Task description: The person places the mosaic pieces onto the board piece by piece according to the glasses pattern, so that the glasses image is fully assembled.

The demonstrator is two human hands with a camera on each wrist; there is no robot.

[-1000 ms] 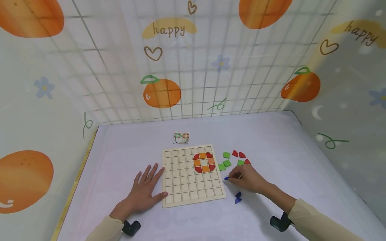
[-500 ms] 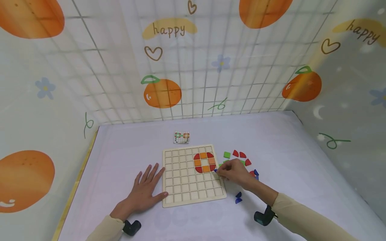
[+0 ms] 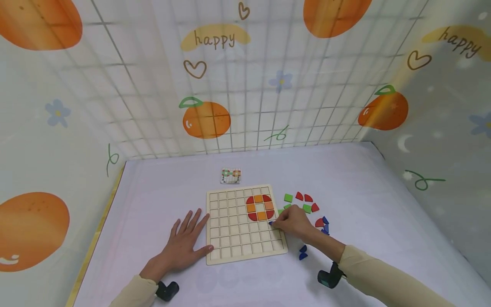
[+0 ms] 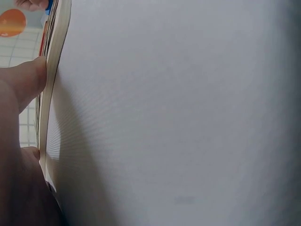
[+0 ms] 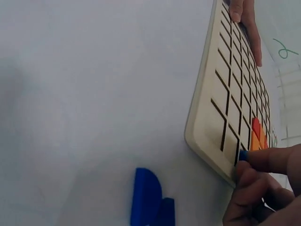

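Observation:
A square wooden grid board [image 3: 234,234] lies on the table, with a ring of red and orange tiles [image 3: 251,207] set in its upper right cells. My right hand [image 3: 293,221] pinches a small blue tile [image 3: 271,223] between thumb and fingertips, over the board's right side just below the ring. In the right wrist view the blue tile [image 5: 243,156] shows at the fingertips, mostly hidden by them. My left hand [image 3: 184,247] lies flat with spread fingers, its thumb and a finger touching the board's left edge.
Green square tiles [image 3: 288,198] and red quarter-round tiles [image 3: 308,198] lie right of the board. Blue half-round tiles [image 3: 303,252] lie nearer the front, with more by the right forearm. A small pattern card [image 3: 231,175] sits behind the board. Printed curtains [image 3: 245,85] enclose the table.
My right hand has carried the blue tile leftward from beside the board to over its right cells, then slightly down past the ring. The left hand stays in place.

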